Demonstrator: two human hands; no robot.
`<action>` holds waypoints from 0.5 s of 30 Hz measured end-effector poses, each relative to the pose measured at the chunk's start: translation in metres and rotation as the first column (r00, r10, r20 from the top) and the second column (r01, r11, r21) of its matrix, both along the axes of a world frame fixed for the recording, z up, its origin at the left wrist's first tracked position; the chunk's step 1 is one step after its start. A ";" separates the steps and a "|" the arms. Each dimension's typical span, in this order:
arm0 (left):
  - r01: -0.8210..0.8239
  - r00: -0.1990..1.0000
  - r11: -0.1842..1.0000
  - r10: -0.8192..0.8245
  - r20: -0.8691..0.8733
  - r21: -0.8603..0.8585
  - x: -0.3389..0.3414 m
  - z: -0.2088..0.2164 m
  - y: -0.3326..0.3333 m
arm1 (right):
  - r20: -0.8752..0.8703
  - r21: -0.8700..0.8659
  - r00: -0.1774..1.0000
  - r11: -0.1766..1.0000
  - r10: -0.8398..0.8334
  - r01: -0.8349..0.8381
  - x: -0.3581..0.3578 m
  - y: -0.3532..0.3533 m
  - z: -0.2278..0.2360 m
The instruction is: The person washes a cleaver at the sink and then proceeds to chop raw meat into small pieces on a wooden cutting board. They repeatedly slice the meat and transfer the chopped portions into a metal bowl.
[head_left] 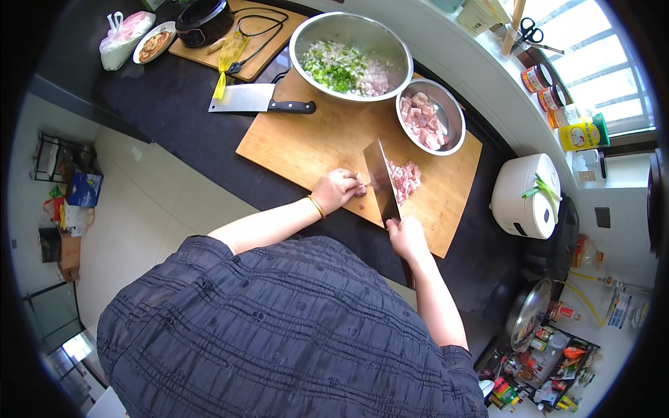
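Observation:
My right hand (407,238) is wrapped round the handle of a cleaver (381,182), its wide blade standing upright over the wooden cutting board (300,143). Just left of the blade, my left hand (336,189) has its fingers curled closed on a small piece of raw meat (360,188) against the board. Chopped pink meat (405,181) lies heaped right of the blade. At the board's far right corner stands a steel bowl (460,132) of raw meat chunks (423,120). A larger steel bowl (398,35) at the back holds chopped green onion (338,73) and pale minced bits.
A second cleaver (244,98) lies on the dark counter, left of the board. Behind it, another board (268,52) carries a black appliance (204,22) and cord. A plate of flatbread (154,46) is far left. A white rice cooker (525,195) stands right, with green onion on its lid.

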State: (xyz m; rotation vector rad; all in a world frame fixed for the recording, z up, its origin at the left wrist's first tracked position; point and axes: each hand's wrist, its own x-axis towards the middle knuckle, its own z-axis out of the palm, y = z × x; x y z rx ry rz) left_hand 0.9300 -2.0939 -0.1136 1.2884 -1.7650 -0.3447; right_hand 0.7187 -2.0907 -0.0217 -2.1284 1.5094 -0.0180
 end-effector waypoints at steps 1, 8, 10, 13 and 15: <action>0.022 0.999 1.000 -0.022 0.024 0.014 -0.001 0.003 0.001 | 0.019 0.051 0.999 0.998 -0.042 0.041 0.000 0.005 0.001; 0.047 0.993 0.999 -0.049 0.108 0.015 -0.003 -0.003 -0.001 | -0.075 0.105 0.996 0.993 -0.042 0.049 0.010 0.016 0.007; 0.043 0.993 0.999 -0.043 0.113 -0.001 -0.004 0.000 -0.002 | -0.085 0.091 0.996 0.995 -0.037 0.045 0.009 0.016 0.002; 0.051 0.983 0.999 -0.050 0.179 0.003 -0.004 0.002 -0.002 | -0.097 0.151 0.993 0.985 -0.065 0.080 0.012 0.014 0.002; 0.060 0.973 0.998 -0.063 0.221 0.019 -0.005 0.002 -0.002 | -0.110 0.193 0.992 0.977 -0.069 0.090 0.016 0.010 0.004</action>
